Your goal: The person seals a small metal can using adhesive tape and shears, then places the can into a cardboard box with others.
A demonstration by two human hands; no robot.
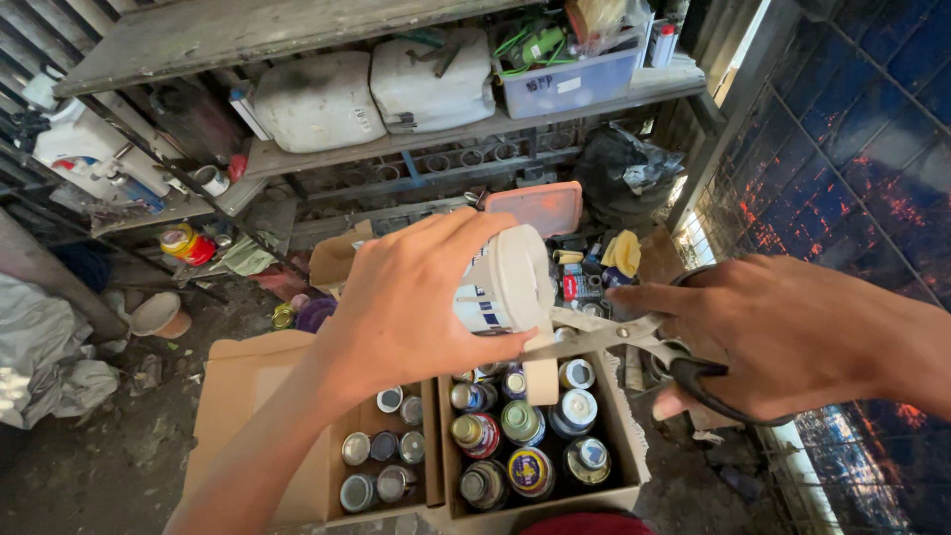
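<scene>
Here, the left hand (416,297) is wrapped tight around a white spray can (505,282), holding it on its side above a cardboard box (619,421) on the dirty floor. The can's white cap faces the right hand. The right hand (783,332) grips a pair of scissors (634,342) with black handles, fingers through the loops, thumb stretched along the top. The blades are only slightly parted, and their tips lie at the cap's lower rim, touching the left hand's fingertips. A strip of pale tape (540,376) hangs down from the blades just under the can.

The box sits directly below both hands and is packed with upright spray cans (525,436), their round tops showing in many colours. Just beside it, toward the left, a second cardboard box (248,396) holds more small cans (381,466) in its right half, with a flap open along its left edge.

Behind the boxes stands a metal shelf (466,129). Two grubby white jugs (376,94) lie on it, with a clear plastic bin (570,84) at its right end. An orange lid (540,206) leans below the shelf. A crumpled grey cloth (45,357) lies on the floor at the left edge of view, and a dark tiled wall (852,149) rises on the right.
</scene>
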